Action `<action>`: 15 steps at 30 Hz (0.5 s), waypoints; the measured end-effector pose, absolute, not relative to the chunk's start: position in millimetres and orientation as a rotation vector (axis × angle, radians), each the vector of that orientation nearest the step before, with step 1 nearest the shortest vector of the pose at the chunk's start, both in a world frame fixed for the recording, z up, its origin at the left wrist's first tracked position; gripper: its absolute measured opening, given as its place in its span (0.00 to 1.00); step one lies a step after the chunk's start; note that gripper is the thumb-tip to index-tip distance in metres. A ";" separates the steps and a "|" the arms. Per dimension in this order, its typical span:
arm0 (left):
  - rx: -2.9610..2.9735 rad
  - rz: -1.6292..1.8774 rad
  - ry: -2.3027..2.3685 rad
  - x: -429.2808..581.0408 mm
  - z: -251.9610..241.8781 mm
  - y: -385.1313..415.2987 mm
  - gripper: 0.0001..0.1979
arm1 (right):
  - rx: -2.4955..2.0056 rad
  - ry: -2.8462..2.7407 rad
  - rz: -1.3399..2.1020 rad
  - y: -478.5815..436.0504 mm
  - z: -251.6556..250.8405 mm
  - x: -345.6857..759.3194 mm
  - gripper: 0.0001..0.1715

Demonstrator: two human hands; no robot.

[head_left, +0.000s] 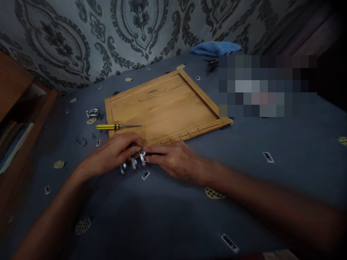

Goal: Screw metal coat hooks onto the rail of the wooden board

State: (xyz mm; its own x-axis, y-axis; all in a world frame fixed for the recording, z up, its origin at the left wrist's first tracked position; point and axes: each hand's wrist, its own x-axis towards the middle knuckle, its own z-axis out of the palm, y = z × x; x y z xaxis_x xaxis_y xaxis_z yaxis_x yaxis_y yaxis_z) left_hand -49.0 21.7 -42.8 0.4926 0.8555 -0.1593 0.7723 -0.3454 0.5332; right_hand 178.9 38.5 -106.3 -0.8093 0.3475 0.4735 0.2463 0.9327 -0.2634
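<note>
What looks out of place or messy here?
Nothing looks damaged, but small hardware lies loose on the blue sheet: a metal hook and a shiny fitting left of the wooden panel. The screwdriver straddles the panel's left edge, handle hanging off.

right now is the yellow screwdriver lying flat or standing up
Lying flat: the screwdriver rests on its side across the wooden board's left edge, with its shaft pointing right.

A pixelated block (267, 86) hides whatever lies beside the wooden board (162, 104). Fingers of the left hand (114, 151) and right hand (173, 160) cover the tops of the metal rings (134, 163); the grip is unclear. Both forearms (271, 206) run off the frame.
</note>
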 end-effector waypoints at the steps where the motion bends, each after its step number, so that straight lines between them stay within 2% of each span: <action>1: 2.190 0.197 1.333 -48.7 -42.5 21.7 0.13 | -0.426 -2.555 0.253 38.5 -106.4 178.9 0.18; 15: 2.145 0.302 1.344 -44.6 -46.0 23.7 0.10 | -0.451 -2.591 0.243 38.1 -106.1 178.0 0.21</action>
